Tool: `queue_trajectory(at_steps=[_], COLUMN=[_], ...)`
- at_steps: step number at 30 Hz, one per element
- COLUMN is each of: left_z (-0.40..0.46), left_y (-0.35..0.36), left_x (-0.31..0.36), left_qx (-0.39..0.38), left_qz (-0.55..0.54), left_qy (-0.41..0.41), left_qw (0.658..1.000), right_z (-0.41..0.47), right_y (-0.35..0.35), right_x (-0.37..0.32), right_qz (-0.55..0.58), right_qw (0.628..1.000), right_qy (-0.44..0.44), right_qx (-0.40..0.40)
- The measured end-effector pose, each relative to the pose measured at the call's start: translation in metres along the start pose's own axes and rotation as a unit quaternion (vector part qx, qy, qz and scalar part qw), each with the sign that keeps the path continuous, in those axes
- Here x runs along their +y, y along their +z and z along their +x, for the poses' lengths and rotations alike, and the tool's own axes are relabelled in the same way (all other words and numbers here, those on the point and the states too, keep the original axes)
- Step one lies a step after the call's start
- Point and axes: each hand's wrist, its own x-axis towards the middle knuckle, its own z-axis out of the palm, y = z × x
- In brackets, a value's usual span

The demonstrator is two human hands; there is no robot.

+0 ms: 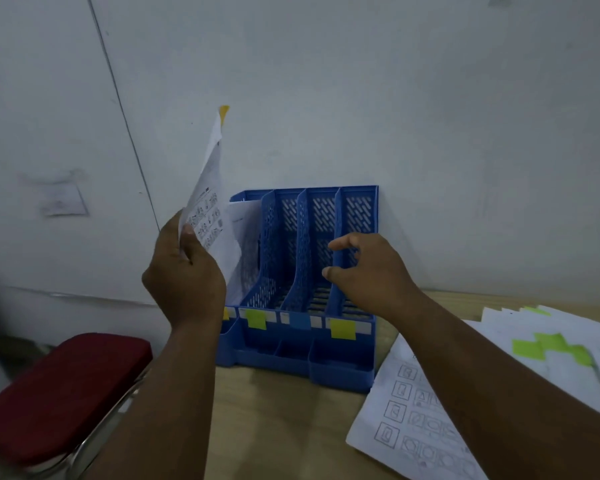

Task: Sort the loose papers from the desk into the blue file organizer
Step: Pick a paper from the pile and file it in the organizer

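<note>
Wooden desk [291, 410] against wall, blue file organizer [340, 355], left hand [184, 271] pinching printed sheet [207, 202] upright, right hand [371, 271] empty, fingers spread at a divider, loose papers [551, 368] beside.

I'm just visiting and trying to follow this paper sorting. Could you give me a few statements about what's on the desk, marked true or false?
1. The left hand holds a printed sheet with a yellow tab. True.
2. The right hand also holds a sheet. False: it holds nothing; its fingers are at a divider of the blue file organizer.
3. Every slot of the organizer is empty. False: the leftmost slot already holds paper.
4. Loose papers with green tabs lie on the desk to the right. True.
5. A red cushioned seat is at the lower left. True.
</note>
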Motion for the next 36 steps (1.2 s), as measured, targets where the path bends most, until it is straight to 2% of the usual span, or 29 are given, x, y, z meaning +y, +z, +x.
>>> queue_trajectory(at_steps=[7, 14, 18, 23, 29, 33, 36], left_z=[-0.004, -0.005, 0.003, 0.017, -0.002, 0.003, 0.006], left_y=[0.013, 0.038, 0.052, 0.061, 0.066, 0.071, 0.078], left_x=[-0.016, -0.040, -0.044, -0.044, -0.066, -0.065, -0.065], left_qx=[-0.039, -0.098, -0.087, -0.035, -0.109, -0.100, -0.110], left_qz=[0.024, -0.001, -0.026, -0.025, 0.013, -0.075, -0.088], left_qy=[0.001, -0.068, -0.103, -0.114, -0.124, -0.192, -0.197], left_qw=[0.999, 0.993, 0.991, 0.993, 0.986, 0.973, 0.970], right_z=[0.002, 0.003, 0.003, 0.004, 0.002, 0.001, 0.002], right_y=[0.005, 0.006, 0.003, -0.002, -0.001, 0.002, 0.005], right_x=[0.000, -0.001, 0.000, 0.001, 0.008, 0.014, 0.016], right_qz=[0.005, 0.007, 0.006, 0.004, -0.002, 0.004, 0.006], right_qw=[1.000, 1.000, 1.000, 1.000, 1.000, 1.000, 1.000], right_qy=[0.000, 0.007, 0.007, 0.003, 0.007, 0.010, 0.014], right_qx=[-0.002, -0.002, -0.006, -0.001, -0.001, -0.004, 0.001])
